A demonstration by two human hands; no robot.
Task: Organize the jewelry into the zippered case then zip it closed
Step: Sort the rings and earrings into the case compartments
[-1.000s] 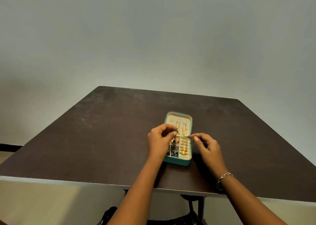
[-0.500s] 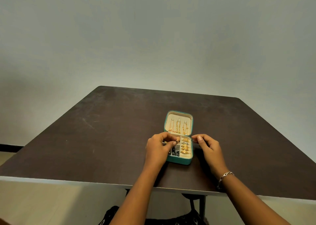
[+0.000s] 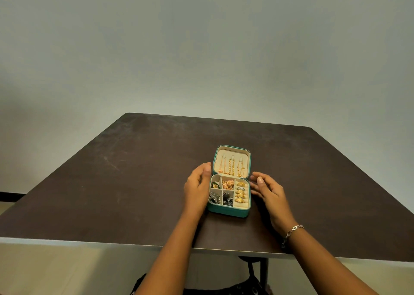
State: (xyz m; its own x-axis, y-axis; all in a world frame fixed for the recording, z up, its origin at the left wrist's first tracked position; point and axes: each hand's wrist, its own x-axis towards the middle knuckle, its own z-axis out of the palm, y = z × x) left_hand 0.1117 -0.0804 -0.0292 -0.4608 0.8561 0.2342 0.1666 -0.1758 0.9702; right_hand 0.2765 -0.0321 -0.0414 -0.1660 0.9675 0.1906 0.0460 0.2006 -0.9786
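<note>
A small teal zippered case (image 3: 228,212) lies open on the dark table (image 3: 134,182). Its raised lid (image 3: 233,151) holds three gold chains (image 3: 231,167) on a cream lining. Gold rings (image 3: 240,192) fill the right slot of the base, while dark and orange pieces (image 3: 227,183) sit in the left compartments. My left hand (image 3: 198,187) lies along the case's left side with fingers straight, holding nothing. My right hand (image 3: 267,188) hovers just right of the case, fingers relaxed and empty.
The table's near edge (image 3: 112,243) runs across the lower frame, and a plain wall stands behind the far edge. A bracelet (image 3: 293,230) circles my right wrist. Dark metal legs (image 3: 257,270) show under the table.
My left hand let go of the small piece it pinched over the case and moved to the case's left side. My right hand opened and drew slightly away to the right.
</note>
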